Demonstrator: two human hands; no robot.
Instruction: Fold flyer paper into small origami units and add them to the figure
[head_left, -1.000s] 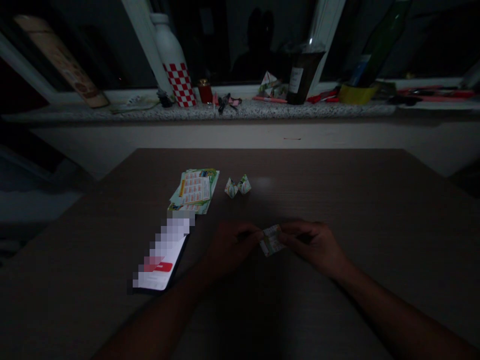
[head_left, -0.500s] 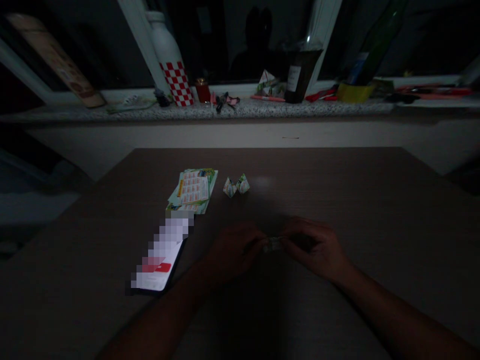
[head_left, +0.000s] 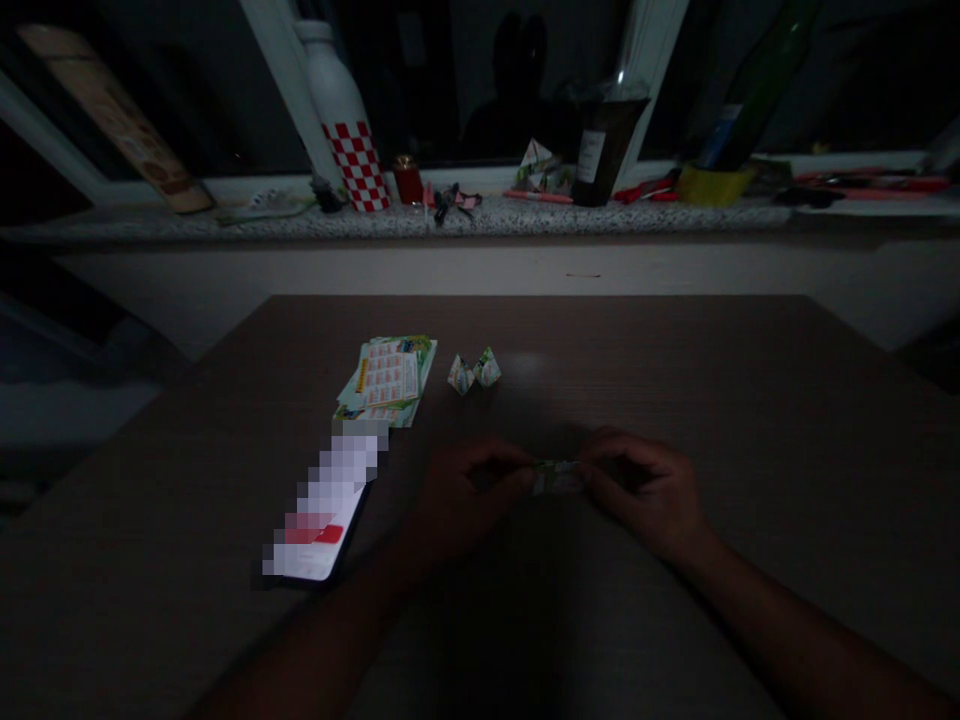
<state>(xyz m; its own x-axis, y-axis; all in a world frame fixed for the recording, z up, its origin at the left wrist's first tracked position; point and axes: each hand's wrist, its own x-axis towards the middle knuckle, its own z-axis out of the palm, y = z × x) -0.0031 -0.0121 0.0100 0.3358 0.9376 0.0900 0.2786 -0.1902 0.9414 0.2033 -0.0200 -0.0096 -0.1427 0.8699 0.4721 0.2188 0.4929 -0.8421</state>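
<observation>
Between my two hands is a small piece of printed paper (head_left: 556, 478), pale with some green, its exact folds lost in the dim light. My left hand (head_left: 476, 495) pinches its left end between thumb and fingers. The right end is pinched by my right hand (head_left: 645, 485). Beyond my hands, a folded paper figure (head_left: 474, 372) with two pointed parts stands on the table. Left of it lies a loose stack of printed paper slips (head_left: 386, 380), green and white with orange print.
A lit phone (head_left: 322, 515) lies on the table (head_left: 675, 350) left of my left forearm. Along the granite windowsill (head_left: 510, 215) stand a red-checked white bottle (head_left: 349, 130), a dark plastic cup (head_left: 600, 145), a green bottle (head_left: 757, 100) and small items.
My hands have moved slightly apart, and more of the paper shows between them. My right hand has shifted a little to the right.
</observation>
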